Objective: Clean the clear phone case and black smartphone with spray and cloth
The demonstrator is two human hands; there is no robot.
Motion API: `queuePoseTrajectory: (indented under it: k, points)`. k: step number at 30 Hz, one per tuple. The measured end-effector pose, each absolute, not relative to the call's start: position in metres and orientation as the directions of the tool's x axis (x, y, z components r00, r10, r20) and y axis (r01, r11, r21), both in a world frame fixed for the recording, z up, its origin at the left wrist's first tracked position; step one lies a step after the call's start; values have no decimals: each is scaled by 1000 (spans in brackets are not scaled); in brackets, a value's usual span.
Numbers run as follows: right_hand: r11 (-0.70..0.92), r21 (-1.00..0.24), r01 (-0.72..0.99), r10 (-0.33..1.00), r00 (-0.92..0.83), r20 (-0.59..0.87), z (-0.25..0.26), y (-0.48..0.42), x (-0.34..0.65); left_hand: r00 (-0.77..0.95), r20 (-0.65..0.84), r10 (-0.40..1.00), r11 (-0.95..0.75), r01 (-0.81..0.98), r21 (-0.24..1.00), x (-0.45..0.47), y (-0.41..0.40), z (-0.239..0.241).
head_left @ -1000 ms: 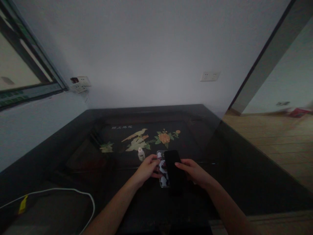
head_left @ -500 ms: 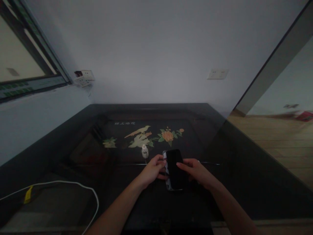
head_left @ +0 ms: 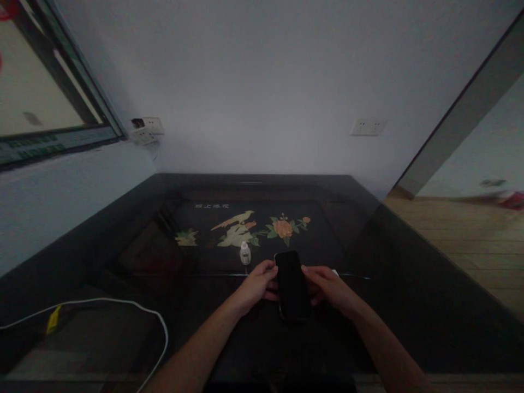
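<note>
A black smartphone (head_left: 292, 286) with a dark screen lies between my hands above the dark table. My left hand (head_left: 261, 284) grips its left long edge, thumb near the upper left side and fingers curled underneath. On the opposite edge, my right hand (head_left: 327, 285) closes on the phone with thumb and fingers. Whatever lies beneath the phone is hidden in this view. Just beyond my left hand stands a small clear bottle with a white cap (head_left: 244, 254). A small white item (head_left: 335, 272) shows partly behind my right hand; its kind cannot be made out.
The glossy black table (head_left: 409, 305) carries a bird-and-flower picture (head_left: 237, 226). A white cable (head_left: 123, 302) with a yellow tag (head_left: 53, 320) curves across the left front. Wall sockets (head_left: 367, 127) are set above the table's far edge, and a window (head_left: 45, 82) is at left.
The phone has shifted left over the clear patterned phone case that showed along its left side, now covered. My right thumb has moved from the screen to the right edge.
</note>
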State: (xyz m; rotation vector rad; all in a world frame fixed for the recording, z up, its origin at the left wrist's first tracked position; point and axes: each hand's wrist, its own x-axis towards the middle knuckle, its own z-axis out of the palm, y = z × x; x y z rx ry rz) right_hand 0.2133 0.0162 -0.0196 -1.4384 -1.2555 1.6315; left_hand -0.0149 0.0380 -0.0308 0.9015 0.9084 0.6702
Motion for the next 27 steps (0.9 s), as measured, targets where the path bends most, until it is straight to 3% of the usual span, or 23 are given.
queuePoseTrajectory:
  k: [6, 13, 23, 27]
  points:
    - [-345, -925, 159, 881, -285, -378, -13, 14, 213, 460, -370, 807, 461, -101, 882, -15, 38, -33]
    - [-377, -904, 201, 908, -116, -404, -8, 18, 211, 437, -349, 829, 436, -114, 892, -15, 37, -31]
    - [-320, -914, 249, 926, -122, -357, -15, 20, 214, 428, -326, 843, 424, -154, 892, -15, 35, -29]
    - [-278, -944, 178, 941, -146, -305, -15, 19, 213, 426, -329, 843, 429, -164, 888, -14, 34, -28]
